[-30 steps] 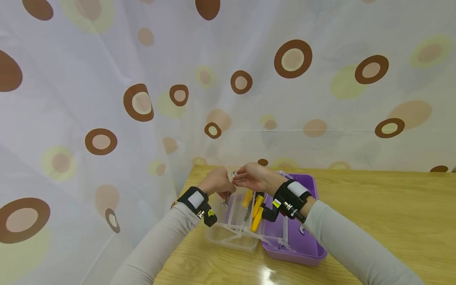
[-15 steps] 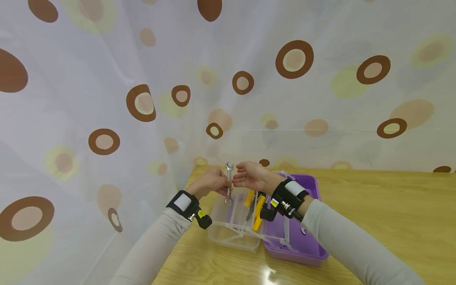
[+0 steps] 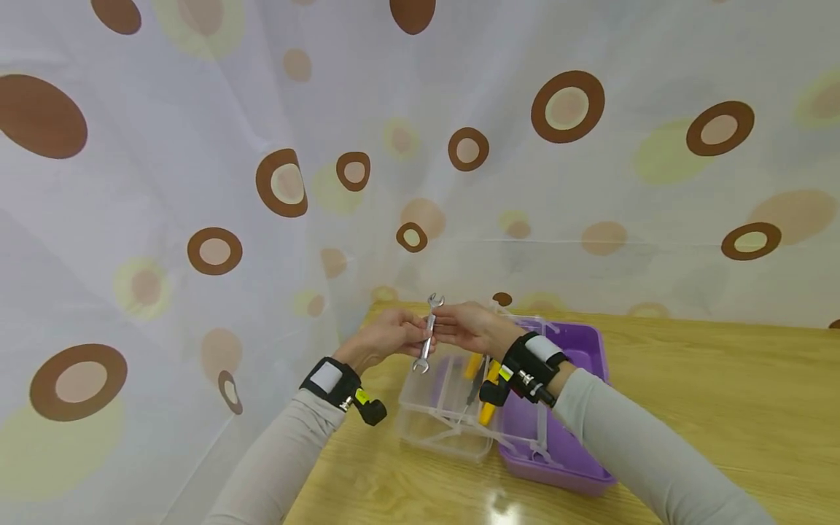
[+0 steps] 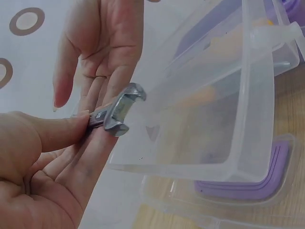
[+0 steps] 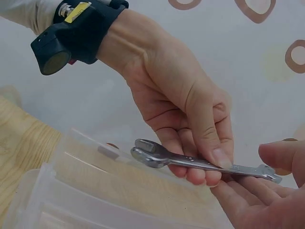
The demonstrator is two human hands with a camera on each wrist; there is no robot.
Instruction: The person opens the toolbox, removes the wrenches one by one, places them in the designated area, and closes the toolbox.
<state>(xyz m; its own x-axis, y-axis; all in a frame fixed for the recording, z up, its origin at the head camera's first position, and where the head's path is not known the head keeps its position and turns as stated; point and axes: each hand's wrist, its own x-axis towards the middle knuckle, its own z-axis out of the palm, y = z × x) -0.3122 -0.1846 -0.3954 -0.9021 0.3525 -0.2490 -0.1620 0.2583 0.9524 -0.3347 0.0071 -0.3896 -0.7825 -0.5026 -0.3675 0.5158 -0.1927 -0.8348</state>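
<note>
My left hand pinches a silver double open-ended wrench by its shaft, thumb against fingers, above a clear plastic container. The wrench stands tilted in the head view, one forked end up and the other down. My right hand is beside it; its extended fingers meet the shaft while the thumb stays apart. In the left wrist view, one wrench end points toward the camera in front of the right palm. In the right wrist view, the right fingers lie under the wrench's far end.
Below the hands sits the clear container on a wooden table. Yellow-handled tools lie in its compartments. A purple bin adjoins it on the right. A spotted curtain hangs behind and to the left.
The left hand has turned the wrench into fuller view, and it now leans to the right. The right fingers, briefly apart from it, have come up against the shaft.
</note>
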